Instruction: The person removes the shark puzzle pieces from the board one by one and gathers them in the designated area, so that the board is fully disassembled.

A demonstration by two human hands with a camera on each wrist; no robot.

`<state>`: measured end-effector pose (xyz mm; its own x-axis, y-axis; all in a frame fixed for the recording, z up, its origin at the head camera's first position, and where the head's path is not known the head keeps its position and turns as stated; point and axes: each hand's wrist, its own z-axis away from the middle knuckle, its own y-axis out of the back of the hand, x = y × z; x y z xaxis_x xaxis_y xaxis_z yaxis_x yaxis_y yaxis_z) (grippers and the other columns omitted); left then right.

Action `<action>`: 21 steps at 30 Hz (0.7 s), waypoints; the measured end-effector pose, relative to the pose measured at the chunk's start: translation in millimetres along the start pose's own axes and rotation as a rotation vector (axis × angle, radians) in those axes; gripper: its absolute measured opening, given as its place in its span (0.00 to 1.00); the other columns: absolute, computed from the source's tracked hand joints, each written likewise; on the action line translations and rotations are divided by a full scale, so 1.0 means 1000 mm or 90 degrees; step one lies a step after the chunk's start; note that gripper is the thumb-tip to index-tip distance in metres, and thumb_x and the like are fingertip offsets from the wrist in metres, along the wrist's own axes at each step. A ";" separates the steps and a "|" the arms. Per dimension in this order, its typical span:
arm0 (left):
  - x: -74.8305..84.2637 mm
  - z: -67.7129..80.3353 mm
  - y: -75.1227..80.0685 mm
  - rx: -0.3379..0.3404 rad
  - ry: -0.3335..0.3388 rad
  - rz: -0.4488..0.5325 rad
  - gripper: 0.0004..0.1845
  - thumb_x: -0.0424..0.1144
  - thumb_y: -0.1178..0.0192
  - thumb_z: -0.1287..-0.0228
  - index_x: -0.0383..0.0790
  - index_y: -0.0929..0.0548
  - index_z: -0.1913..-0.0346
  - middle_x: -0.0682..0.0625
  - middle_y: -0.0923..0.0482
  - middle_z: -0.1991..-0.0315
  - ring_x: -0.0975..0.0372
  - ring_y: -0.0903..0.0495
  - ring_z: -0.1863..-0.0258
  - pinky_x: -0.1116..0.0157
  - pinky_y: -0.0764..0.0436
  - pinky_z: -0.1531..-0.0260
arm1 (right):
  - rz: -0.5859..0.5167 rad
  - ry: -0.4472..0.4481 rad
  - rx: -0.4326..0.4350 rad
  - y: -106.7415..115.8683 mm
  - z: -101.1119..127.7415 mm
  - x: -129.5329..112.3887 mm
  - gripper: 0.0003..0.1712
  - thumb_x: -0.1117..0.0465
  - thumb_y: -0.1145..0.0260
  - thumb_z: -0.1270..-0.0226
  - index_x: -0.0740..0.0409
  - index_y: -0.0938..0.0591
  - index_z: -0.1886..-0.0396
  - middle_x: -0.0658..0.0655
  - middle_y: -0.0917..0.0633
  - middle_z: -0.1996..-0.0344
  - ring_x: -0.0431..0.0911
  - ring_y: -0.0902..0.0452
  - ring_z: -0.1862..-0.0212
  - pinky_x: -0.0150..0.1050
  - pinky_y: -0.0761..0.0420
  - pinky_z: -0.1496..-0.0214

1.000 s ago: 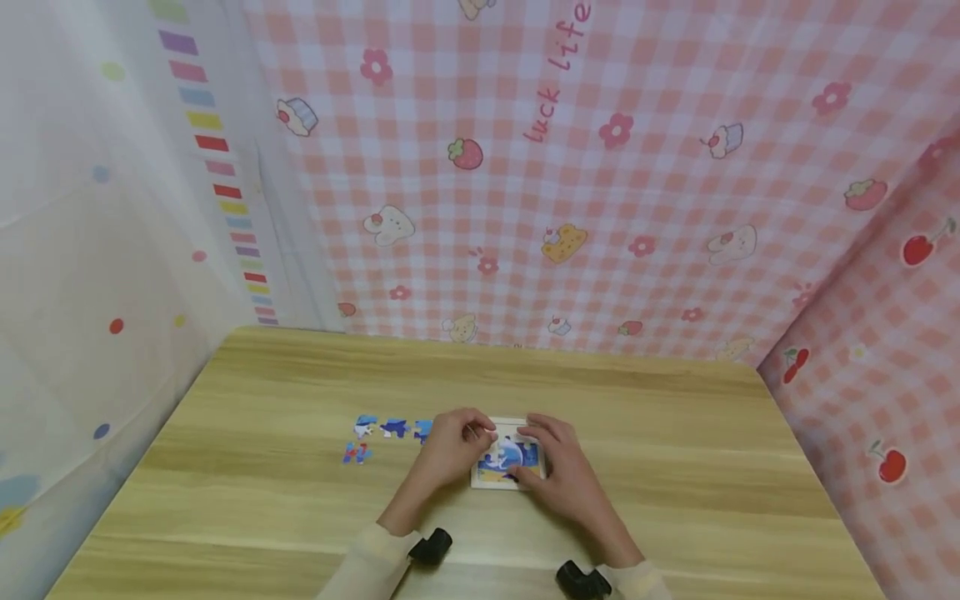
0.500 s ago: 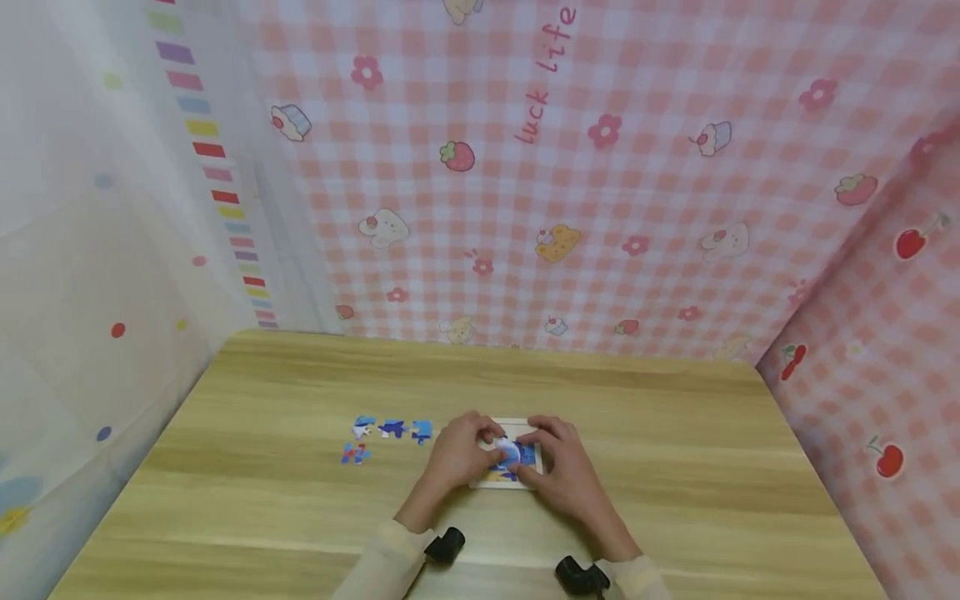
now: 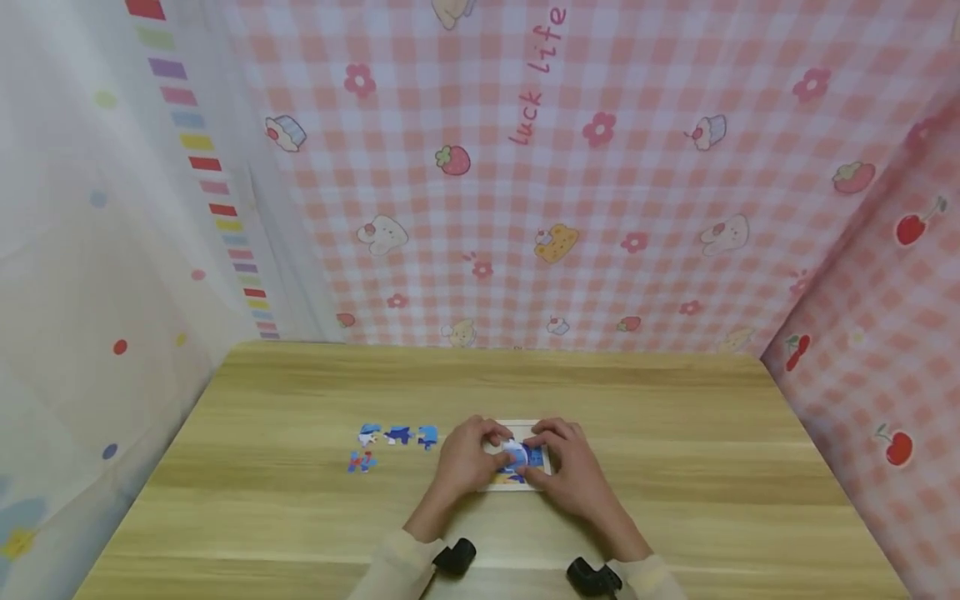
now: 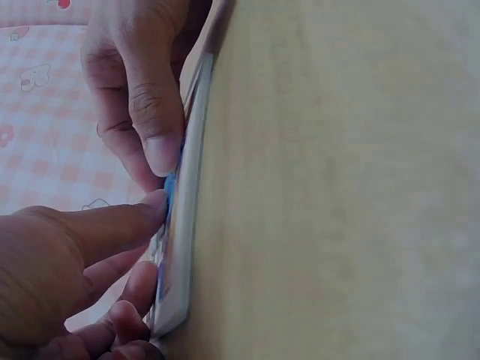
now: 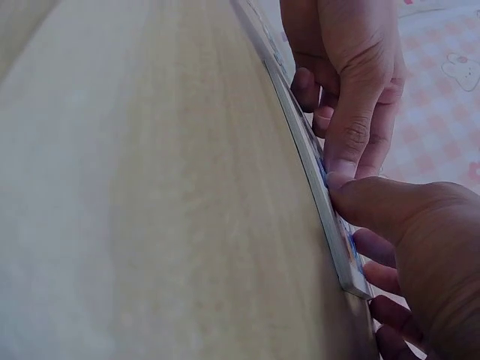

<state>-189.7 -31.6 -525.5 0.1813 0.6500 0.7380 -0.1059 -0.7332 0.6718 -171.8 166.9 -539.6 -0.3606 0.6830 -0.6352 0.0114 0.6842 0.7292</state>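
Both hands are lying over the puzzle tray (image 3: 517, 483) on the desk (image 3: 675, 467): left hand (image 3: 467, 458) and right hand (image 3: 573, 471) are pressing a piece (image 3: 516, 455) flat with extended fingertips, seating it.

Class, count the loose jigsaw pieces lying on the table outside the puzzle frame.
4: three loose jigsaw pieces in a row left of the left hand, one below them. Hands may hide others.

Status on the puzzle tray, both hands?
Left hand and right hand both on puzzle tray, fingertips pressing a piece. Loose pieces lie left of the tray. Nothing in the way.
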 end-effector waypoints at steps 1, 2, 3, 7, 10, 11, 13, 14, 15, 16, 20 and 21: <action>0.001 0.001 -0.001 0.004 0.002 0.005 0.13 0.41 0.22 0.47 0.48 0.10 0.57 0.53 0.21 0.66 0.65 0.27 0.69 0.67 0.30 0.67 | 0.001 0.002 0.002 0.000 0.001 0.001 0.20 0.53 0.18 0.46 0.54 0.11 0.54 0.53 0.18 0.44 0.52 0.29 0.37 0.55 0.27 0.33; 0.001 0.001 -0.002 0.007 0.003 0.009 0.13 0.41 0.22 0.47 0.48 0.11 0.57 0.53 0.20 0.66 0.65 0.27 0.70 0.67 0.30 0.68 | 0.003 0.003 0.003 0.001 0.001 0.001 0.20 0.53 0.18 0.46 0.54 0.11 0.54 0.52 0.18 0.44 0.52 0.29 0.38 0.55 0.26 0.34; 0.002 0.001 -0.002 0.011 0.003 0.015 0.13 0.40 0.22 0.47 0.49 0.11 0.57 0.52 0.20 0.66 0.65 0.28 0.70 0.67 0.30 0.69 | 0.003 0.001 0.003 0.001 0.002 0.001 0.20 0.53 0.18 0.45 0.53 0.11 0.53 0.52 0.18 0.44 0.52 0.29 0.38 0.54 0.26 0.34; 0.003 0.001 -0.002 0.009 0.009 0.065 0.12 0.37 0.24 0.44 0.51 0.12 0.57 0.53 0.17 0.67 0.65 0.29 0.75 0.68 0.31 0.74 | -0.005 -0.016 0.003 0.002 0.001 0.002 0.21 0.53 0.18 0.45 0.51 0.11 0.53 0.54 0.20 0.39 0.53 0.30 0.35 0.56 0.26 0.32; 0.003 -0.001 -0.001 -0.002 0.011 0.111 0.12 0.34 0.26 0.42 0.52 0.12 0.57 0.54 0.15 0.69 0.65 0.29 0.78 0.69 0.33 0.78 | -0.014 -0.035 0.001 0.003 0.001 0.003 0.20 0.53 0.18 0.45 0.51 0.11 0.52 0.55 0.21 0.37 0.54 0.31 0.33 0.57 0.28 0.30; 0.003 -0.001 -0.001 -0.005 0.009 0.125 0.12 0.33 0.26 0.41 0.52 0.12 0.57 0.54 0.15 0.70 0.65 0.29 0.78 0.70 0.33 0.79 | -0.014 -0.038 0.000 0.003 0.001 0.003 0.20 0.53 0.18 0.45 0.51 0.11 0.52 0.55 0.21 0.36 0.55 0.31 0.33 0.57 0.28 0.30; 0.001 -0.001 -0.001 -0.010 0.005 0.152 0.12 0.31 0.27 0.41 0.50 0.12 0.57 0.54 0.14 0.71 0.66 0.28 0.78 0.70 0.31 0.79 | -0.017 -0.034 0.002 0.004 0.001 0.002 0.20 0.53 0.18 0.45 0.52 0.11 0.53 0.56 0.21 0.37 0.55 0.31 0.33 0.58 0.28 0.30; 0.000 -0.001 -0.001 -0.011 0.003 0.166 0.12 0.30 0.28 0.41 0.49 0.12 0.56 0.53 0.14 0.72 0.66 0.26 0.77 0.71 0.30 0.79 | -0.017 -0.031 0.001 0.003 0.001 0.002 0.20 0.53 0.18 0.45 0.52 0.11 0.53 0.56 0.21 0.37 0.56 0.31 0.33 0.58 0.28 0.31; -0.001 0.000 -0.001 -0.012 0.002 0.183 0.13 0.29 0.29 0.40 0.48 0.12 0.55 0.52 0.14 0.72 0.66 0.25 0.77 0.71 0.28 0.77 | -0.017 -0.027 0.002 0.003 0.001 0.001 0.20 0.53 0.18 0.45 0.52 0.11 0.53 0.57 0.21 0.37 0.56 0.31 0.33 0.58 0.28 0.31; -0.002 0.000 -0.001 -0.012 0.001 0.199 0.13 0.28 0.29 0.40 0.46 0.12 0.54 0.51 0.14 0.72 0.66 0.24 0.76 0.71 0.26 0.76 | -0.018 -0.023 0.003 0.003 0.001 0.001 0.20 0.53 0.18 0.45 0.53 0.11 0.54 0.57 0.21 0.37 0.56 0.31 0.33 0.59 0.28 0.31; -0.005 0.002 -0.001 -0.007 -0.003 0.248 0.11 0.25 0.32 0.40 0.38 0.13 0.55 0.48 0.13 0.71 0.67 0.20 0.74 0.70 0.20 0.72 | -0.020 -0.019 0.003 0.002 0.002 0.001 0.20 0.54 0.18 0.45 0.53 0.11 0.53 0.57 0.20 0.38 0.56 0.31 0.33 0.58 0.28 0.32; -0.005 0.003 0.000 -0.007 0.000 0.257 0.10 0.26 0.32 0.40 0.37 0.13 0.56 0.47 0.13 0.71 0.67 0.19 0.74 0.71 0.19 0.71 | -0.018 -0.019 0.004 0.002 0.002 0.001 0.20 0.54 0.18 0.45 0.53 0.11 0.53 0.57 0.20 0.38 0.56 0.31 0.33 0.58 0.28 0.32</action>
<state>-188.0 -35.3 -529.5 0.1229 0.3095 0.9429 -0.1785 -0.9277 0.3278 -170.2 169.6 -539.2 -0.3332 0.6701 -0.6633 0.0066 0.7052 0.7090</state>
